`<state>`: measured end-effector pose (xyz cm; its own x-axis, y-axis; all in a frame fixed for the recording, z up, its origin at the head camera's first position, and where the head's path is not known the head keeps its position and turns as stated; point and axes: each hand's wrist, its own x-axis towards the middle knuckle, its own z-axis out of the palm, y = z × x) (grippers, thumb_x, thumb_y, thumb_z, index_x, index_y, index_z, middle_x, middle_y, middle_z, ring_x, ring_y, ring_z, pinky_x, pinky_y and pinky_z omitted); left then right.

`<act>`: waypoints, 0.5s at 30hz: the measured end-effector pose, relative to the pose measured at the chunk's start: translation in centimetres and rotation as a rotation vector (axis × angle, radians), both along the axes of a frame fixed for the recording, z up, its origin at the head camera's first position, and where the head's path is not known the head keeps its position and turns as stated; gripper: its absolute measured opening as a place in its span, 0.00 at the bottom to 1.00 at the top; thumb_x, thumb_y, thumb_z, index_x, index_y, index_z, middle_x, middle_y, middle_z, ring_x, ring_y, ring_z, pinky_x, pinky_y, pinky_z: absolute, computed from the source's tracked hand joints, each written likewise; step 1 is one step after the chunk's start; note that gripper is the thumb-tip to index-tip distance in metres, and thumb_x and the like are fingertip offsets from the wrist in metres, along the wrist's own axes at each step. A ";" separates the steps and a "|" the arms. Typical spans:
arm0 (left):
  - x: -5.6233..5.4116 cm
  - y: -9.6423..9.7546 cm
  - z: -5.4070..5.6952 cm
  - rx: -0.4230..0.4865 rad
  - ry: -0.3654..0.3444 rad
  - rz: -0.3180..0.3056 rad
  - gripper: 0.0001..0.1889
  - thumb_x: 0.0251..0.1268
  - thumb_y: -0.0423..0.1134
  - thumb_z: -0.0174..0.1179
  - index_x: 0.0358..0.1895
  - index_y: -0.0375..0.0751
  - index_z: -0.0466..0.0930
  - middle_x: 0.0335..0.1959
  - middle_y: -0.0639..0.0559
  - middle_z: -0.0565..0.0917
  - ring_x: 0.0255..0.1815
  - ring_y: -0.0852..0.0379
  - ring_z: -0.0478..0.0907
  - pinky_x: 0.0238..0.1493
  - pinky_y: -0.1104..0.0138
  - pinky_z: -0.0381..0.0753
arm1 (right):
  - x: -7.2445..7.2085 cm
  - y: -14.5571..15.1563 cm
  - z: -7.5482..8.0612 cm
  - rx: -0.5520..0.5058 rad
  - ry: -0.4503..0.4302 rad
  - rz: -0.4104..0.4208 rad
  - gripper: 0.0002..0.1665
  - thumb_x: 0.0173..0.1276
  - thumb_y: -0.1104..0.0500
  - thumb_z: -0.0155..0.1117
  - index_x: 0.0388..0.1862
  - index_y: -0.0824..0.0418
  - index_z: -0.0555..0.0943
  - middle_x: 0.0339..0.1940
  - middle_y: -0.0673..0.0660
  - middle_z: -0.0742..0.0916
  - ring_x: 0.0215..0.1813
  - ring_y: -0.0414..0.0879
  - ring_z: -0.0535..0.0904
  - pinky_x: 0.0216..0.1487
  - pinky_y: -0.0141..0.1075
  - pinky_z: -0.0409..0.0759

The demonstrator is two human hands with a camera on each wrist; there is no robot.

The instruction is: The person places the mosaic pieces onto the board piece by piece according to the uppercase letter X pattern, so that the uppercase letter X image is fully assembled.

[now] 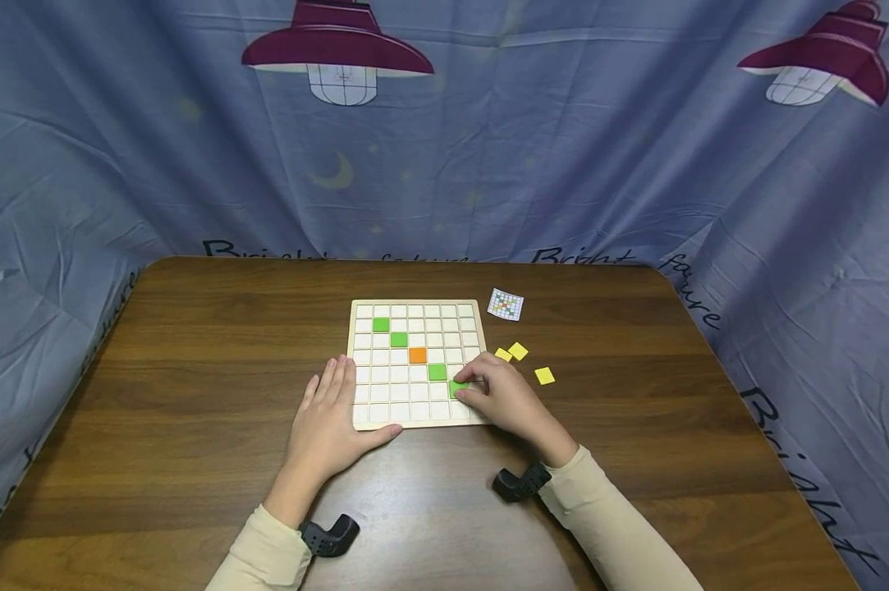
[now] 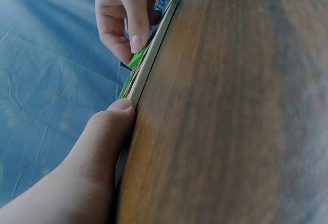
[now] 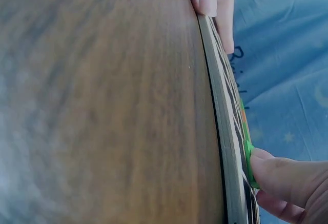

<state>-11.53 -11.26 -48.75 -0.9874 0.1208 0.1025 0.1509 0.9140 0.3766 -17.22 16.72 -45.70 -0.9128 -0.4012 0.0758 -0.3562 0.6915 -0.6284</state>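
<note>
My beige sleeves (image 1: pixel 265 552) come nearest the camera, and beyond them my right hand (image 1: pixel 509 400) pinches a green tile (image 1: pixel 456 390) between thumb and fingers at a lower-right cell of the gridded board (image 1: pixel 431 424). Other cells hold three green tiles (image 1: pixel 399 340) and an orange tile (image 1: pixel 418 355) along one diagonal; my left hand (image 1: pixel 327 423) lies flat, fingers straight against the left edge, thumb at the near edge. Yellow tiles (image 1: pixel 544 376) and a printed card (image 1: pixel 506 304) lie right of the board.

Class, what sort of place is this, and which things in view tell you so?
Probably a curtained-off tabletop workspace, perhaps set up for recording: a wooden table, a blue printed curtain hung behind it and at both sides, and black wrist-worn devices.
</note>
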 end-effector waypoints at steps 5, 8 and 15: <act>0.1 -0.1 0.0 0.003 -0.020 0.000 0.69 0.45 0.83 0.55 0.78 0.30 0.48 0.80 0.36 0.52 0.82 0.43 0.48 0.81 0.49 0.48 | 0.2 0.1 0.0 0.030 0.008 0.018 0.04 0.64 0.56 0.72 0.38 0.52 0.90 0.39 0.45 0.83 0.37 0.39 0.76 0.36 0.31 0.75; 0.1 -0.1 0.0 0.002 -0.029 0.001 0.69 0.45 0.83 0.54 0.78 0.30 0.47 0.80 0.37 0.51 0.83 0.43 0.47 0.81 0.49 0.47 | 0.1 0.5 0.2 0.034 0.021 0.028 0.04 0.64 0.56 0.72 0.37 0.51 0.90 0.39 0.45 0.83 0.40 0.40 0.78 0.39 0.31 0.76; -0.1 -0.2 0.0 -0.005 -0.026 -0.006 0.69 0.45 0.84 0.53 0.78 0.31 0.46 0.81 0.37 0.51 0.83 0.43 0.46 0.81 0.49 0.46 | -1.3 3.0 0.7 0.084 0.068 -0.110 0.11 0.69 0.56 0.67 0.49 0.54 0.86 0.39 0.50 0.84 0.40 0.44 0.76 0.40 0.38 0.74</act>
